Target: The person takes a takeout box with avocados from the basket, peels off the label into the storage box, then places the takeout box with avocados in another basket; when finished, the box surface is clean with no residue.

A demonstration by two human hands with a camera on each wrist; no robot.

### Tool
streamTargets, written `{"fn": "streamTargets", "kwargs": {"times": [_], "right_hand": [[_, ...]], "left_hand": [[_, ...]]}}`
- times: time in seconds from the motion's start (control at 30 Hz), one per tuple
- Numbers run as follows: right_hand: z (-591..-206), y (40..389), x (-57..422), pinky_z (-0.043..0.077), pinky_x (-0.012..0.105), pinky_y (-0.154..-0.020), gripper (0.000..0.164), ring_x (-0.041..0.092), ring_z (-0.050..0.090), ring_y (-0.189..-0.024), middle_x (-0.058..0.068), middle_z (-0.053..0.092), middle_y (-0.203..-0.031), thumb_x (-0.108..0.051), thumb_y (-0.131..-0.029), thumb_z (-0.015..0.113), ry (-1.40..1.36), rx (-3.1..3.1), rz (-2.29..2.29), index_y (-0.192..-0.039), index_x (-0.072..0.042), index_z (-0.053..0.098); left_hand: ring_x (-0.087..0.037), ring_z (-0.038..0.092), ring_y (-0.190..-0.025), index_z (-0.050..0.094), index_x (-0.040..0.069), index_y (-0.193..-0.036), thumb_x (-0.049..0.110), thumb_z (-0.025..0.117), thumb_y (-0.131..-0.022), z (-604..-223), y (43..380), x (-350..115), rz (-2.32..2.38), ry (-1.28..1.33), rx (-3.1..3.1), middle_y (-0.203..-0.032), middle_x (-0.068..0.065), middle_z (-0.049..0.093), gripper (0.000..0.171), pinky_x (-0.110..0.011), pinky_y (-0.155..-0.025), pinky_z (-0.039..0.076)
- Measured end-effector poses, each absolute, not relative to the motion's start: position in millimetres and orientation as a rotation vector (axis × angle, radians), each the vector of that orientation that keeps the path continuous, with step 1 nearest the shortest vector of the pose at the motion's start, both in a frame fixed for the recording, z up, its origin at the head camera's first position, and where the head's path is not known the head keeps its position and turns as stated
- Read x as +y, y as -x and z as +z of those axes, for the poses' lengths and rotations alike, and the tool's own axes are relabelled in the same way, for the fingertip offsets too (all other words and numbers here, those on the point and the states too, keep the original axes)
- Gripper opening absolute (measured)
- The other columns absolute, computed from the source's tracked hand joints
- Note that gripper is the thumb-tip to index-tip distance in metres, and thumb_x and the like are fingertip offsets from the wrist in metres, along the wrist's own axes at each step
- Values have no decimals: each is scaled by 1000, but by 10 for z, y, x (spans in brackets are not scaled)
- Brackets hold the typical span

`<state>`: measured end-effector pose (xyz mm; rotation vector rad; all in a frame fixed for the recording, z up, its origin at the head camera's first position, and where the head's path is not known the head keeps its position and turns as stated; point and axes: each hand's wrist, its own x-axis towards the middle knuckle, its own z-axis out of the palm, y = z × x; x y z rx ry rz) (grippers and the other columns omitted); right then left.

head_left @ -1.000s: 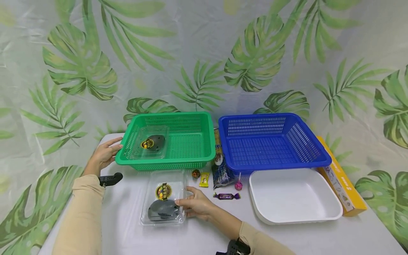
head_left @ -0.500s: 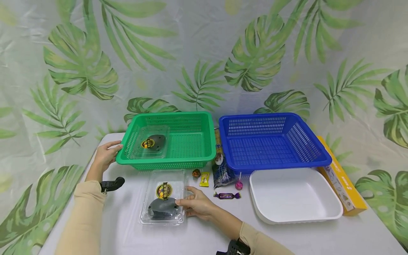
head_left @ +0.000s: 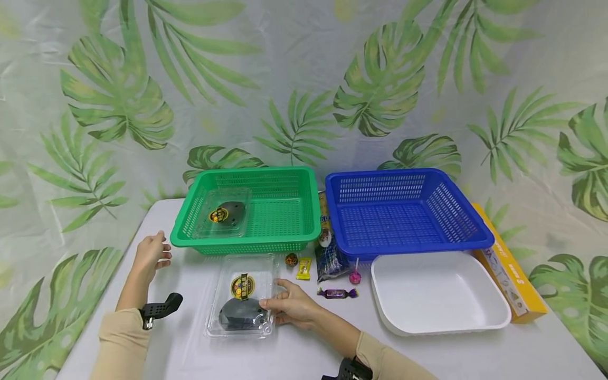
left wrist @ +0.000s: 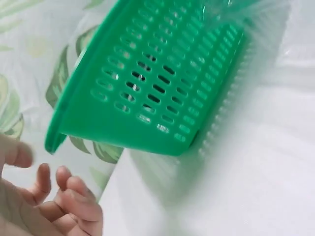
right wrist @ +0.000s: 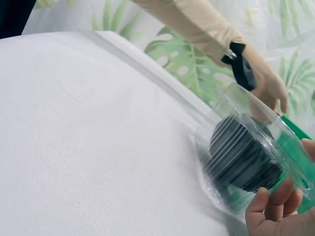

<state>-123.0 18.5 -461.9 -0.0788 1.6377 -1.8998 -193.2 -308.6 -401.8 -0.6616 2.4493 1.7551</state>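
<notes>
Thumb on top and fingers along the side, my right hand (head_left: 295, 305) grips the right edge of a clear plastic clamshell box (head_left: 223, 282) with a round black-and-yellow label. Inside the box lies a dark, rounded object (head_left: 242, 315), its kind unclear. My left hand (head_left: 150, 254) hovers left of the green basket (head_left: 252, 241), fingers loosely bent and holding nothing. In the left wrist view its fingers (left wrist: 78, 199) are apart from the basket's rim. A second clamshell box (head_left: 201, 224) with a similar dark object sits in the basket's left part.
Right of the green basket stand a blue basket (head_left: 408, 246), a white tub (head_left: 442, 295) and a yellow box (head_left: 515, 274). Between the baskets lies a dark snack packet (head_left: 330, 261). Nearby are a purple wrapped candy (head_left: 337, 293), a pink lollipop (head_left: 354, 277), a yellow packet (head_left: 304, 268) and a small round candy (head_left: 291, 259).
My left hand has let go of the green basket's left rim and drawn back toward me. The right hand keeps its grip on the clamshell box, which has barely shifted.
</notes>
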Motion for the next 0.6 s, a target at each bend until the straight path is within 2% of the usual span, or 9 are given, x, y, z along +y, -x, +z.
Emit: {"fn": "streamTargets", "kwargs": {"times": [0.07,0.17,0.3,0.43,0.6], "right_hand": [[-4616,1232,182,51,27,-60,86,13,52,-69,5,57,-81,-9,-84,69,80,1634,-1900,-147,4,12],[-4609,1235,184,52,27,-61,87,13,53,-69,6,57,-81,-10,-84,69,77,1631,-1900,-147,4,12],[-4603,1239,191,52,28,-62,87,13,53,-69,7,57,-82,-11,-84,70,83,1635,-1893,-147,4,12],[-4599,1241,190,51,27,-60,88,13,53,-69,7,57,-82,-11,-85,69,90,1635,-1888,-148,4,10],[-4605,1229,180,51,28,-60,87,14,53,-69,7,57,-83,-11,-85,69,86,1654,-1883,-148,3,11]], "left_hand": [[-7,54,-65,35,-9,-123,31,32,-101,-4014,1837,-3069,1764,563,2423,-83,-2,50,45,-25,-59,53],[-8,59,-73,38,-5,-113,23,44,-99,-4034,1717,-3040,1764,354,2375,-87,-1,54,32,-26,-65,55],[-13,63,-82,38,-5,-110,17,55,-95,-4091,1595,-2965,1754,123,2341,-96,-8,59,31,-30,-72,56],[-18,63,-93,34,-12,-124,12,62,-91,-4167,1510,-2849,1723,-53,2289,-112,-27,58,49,-36,-78,55],[-37,57,-108,22,-9,-142,9,70,-83,-4243,1472,-2683,1653,-255,2170,-132,-41,37,78,-42,-81,55]]}}
